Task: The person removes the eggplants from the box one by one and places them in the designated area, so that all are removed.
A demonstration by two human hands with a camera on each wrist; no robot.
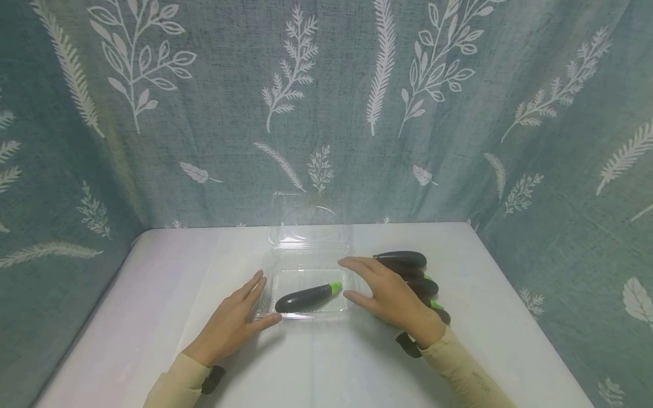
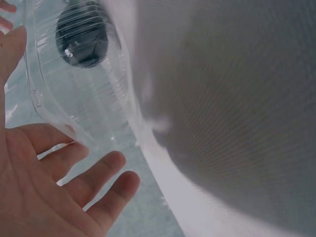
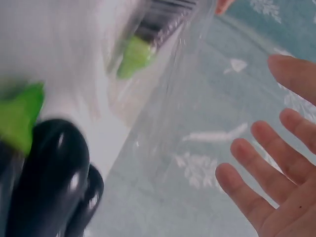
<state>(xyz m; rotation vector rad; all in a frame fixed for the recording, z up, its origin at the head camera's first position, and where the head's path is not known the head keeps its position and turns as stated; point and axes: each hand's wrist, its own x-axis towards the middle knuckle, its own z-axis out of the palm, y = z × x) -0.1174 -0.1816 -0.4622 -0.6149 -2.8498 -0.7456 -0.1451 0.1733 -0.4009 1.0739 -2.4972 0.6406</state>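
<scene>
A clear plastic clamshell container [image 1: 311, 275] lies with its lid [image 1: 311, 221] raised at the back. Inside the base is one dark eggplant [image 1: 305, 298] with a bright green stem end, slanting up to the right. My left hand [image 1: 232, 323] is at the container's left side, fingers spread and thumb by the front left corner; in the left wrist view its fingers [image 2: 94, 180] are extended. On the other side, my right hand [image 1: 390, 294] hovers by the right wall, holding nothing. Its fingers [image 3: 264, 168] look loosely straight in the right wrist view. Whether either hand touches the plastic, I cannot tell.
Several more eggplants [image 1: 403, 259] lie in a pile right of the container, partly hidden behind my right hand and forearm. A white cloth covers the table [image 1: 168, 283]. Green leaf-patterned curtains [image 1: 224, 113] hang behind it and at both sides.
</scene>
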